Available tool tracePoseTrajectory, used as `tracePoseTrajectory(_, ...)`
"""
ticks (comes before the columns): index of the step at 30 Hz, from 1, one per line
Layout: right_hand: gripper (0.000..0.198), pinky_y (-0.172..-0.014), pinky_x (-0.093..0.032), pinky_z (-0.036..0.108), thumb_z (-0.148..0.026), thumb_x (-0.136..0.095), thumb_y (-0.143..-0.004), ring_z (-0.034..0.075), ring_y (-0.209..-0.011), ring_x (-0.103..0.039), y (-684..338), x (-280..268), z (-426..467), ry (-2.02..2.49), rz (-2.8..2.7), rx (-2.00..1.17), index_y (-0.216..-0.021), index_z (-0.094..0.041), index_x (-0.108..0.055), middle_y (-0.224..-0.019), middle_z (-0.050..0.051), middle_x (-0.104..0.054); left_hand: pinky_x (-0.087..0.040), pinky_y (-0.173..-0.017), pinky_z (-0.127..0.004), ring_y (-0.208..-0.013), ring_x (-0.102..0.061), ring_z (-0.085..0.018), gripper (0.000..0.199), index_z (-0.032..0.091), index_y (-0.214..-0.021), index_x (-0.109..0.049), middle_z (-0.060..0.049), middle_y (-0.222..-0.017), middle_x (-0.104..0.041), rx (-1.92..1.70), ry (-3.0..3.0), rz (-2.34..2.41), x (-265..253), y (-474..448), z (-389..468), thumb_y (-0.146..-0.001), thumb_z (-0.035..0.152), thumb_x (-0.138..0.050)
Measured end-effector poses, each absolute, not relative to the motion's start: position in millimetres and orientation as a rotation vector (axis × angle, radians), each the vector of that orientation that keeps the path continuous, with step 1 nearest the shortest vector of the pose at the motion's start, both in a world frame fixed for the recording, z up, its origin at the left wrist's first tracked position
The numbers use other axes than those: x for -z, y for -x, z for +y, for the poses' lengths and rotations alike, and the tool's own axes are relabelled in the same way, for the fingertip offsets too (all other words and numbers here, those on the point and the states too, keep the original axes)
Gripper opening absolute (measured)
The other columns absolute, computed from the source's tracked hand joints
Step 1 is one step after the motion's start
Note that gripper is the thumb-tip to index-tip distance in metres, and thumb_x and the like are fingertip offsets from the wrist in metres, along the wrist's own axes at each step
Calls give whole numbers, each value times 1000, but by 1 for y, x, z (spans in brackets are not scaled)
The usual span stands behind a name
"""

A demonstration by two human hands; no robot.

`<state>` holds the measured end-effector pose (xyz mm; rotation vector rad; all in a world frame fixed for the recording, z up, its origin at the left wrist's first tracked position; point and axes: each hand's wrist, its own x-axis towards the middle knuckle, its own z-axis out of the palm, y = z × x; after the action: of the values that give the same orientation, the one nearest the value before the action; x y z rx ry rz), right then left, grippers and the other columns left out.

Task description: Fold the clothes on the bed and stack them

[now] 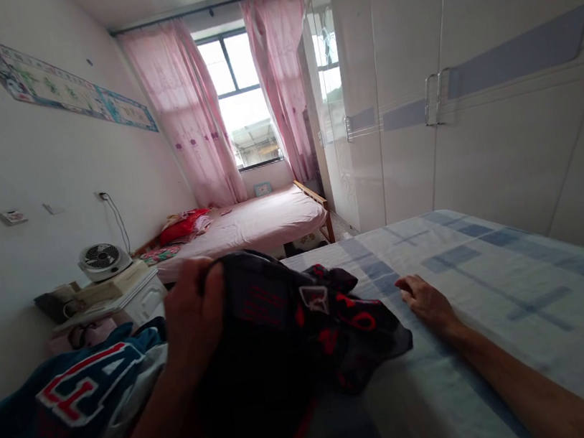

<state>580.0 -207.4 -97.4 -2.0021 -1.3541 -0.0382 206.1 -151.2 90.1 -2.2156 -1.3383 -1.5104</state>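
dark garment (271,323) gripped in left fingers (213,299), bunched near curled right fingers (411,289), right hold unclear

From here I see the window (234,67) shine white beyond the blurry left hand (196,321); the cloth (265,302) below looks dark.

Flat bedsheet (500,273) offers the right hand (424,302) passage at 3 o'clock, with the wardrobe (511,152) walling off 1 o'clock and a bunched black garment (287,336) blocking 9; blue clothing (29,401) obstructs the left hand (196,312) at 8.
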Motion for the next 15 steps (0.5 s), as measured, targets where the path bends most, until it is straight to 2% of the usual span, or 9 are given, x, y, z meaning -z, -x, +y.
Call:
tracePoseTrajectory(1, 24, -86, -43, 30, -16, -41, -81, 18, -96, -59, -580, 97, -208, 2005, -1350, 40, -96, -18, -60, -102, 8, -63, -41, -63, -27, -67, -56, -16, 28, 21, -88, -52, 0, -71, -58, 1560, 2151, -1387, -93, -204, -154, -92, 39, -32)
tracePoseTrajectory(3, 24, -86, -43, 30, -16, -41, -81, 18, -95, -59, -580, 97, -208, 2005, -1346, 41, -96, -17, -60, -102, 8, -63, -42, -62, -27, -67, -57, -17, 33, 20, -89, -54, -2, -70, -60, 1397, 2348, -1413, -83, -204, -157, -92, 40, -29)
tracePoseTrajectory(4, 24, -86, -43, 30, -15, -41, -80, 18, -95, -59, -580, 97, -208, 2004, -1345, 42, -96, -17, -60, -102, 8, -63, -42, -59, -27, -64, -58, -17, 32, 21, -86, -57, -1, -67, -60, 1219, 2540, -1385, -72, -205, -158, -89, 43, -34)
tracePoseTrajectory(6, 24, -86, -44, 29, -15, -42, -80, 18, -95, -60, -580, 98, -208, 1998, -1350, 48, -95, -18, -60, -103, 8, -63, -40, -50, -24, -54, -58, -17, 26, 23, -76, -61, 1, -56, -59, 880, 2831, -1301, -43, -207, -157, -74, 49, -57)
tracePoseTrajectory(9, 23, -87, -44, 28, -15, -42, -80, 18, -95, -60, -580, 99, -208, 1989, -1365, 67, -94, -18, -60, -100, 8, -63, -39, -49, -24, -51, -60, -19, 32, 24, -78, -67, 3, -53, -61, 615, 3037, -1311, -12, -208, -154, -55, 44, -76)
tracePoseTrajectory(12, 23, -88, -43, 30, -15, -42, -80, 19, -97, -59, -579, 98, -208, 1986, -1373, 79, -94, -17, -61, -100, 8, -63, -43, -54, -26, -56, -62, -19, 21, 22, -76, -70, 2, -58, -65, 660, 3111, -1378, -22, -206, -145, -60, 35, -75)
tracePoseTrajectory(13, 24, -88, -43, 30, -15, -42, -80, 19, -97, -59, -579, 98, -208, 1989, -1371, 80, -94, -17, -61, -100, 8, -63, -44, -54, -26, -56, -62, -18, 15, 21, -72, -70, 2, -59, -65, 759, 3094, -1396, -36, -204, -140, -65, 33, -72)
tracePoseTrajectory(15, 24, -87, -44, 30, -15, -43, -80, 19, -96, -59, -579, 98, -208, 1998, -1369, 81, -94, -17, -61, -100, 8, -63, -48, -57, -26, -58, -63, -16, 17, 17, -75, -70, 1, -64, -67, 1026, 3001, -1440, -71, -196, -127, -76, 33, -64)
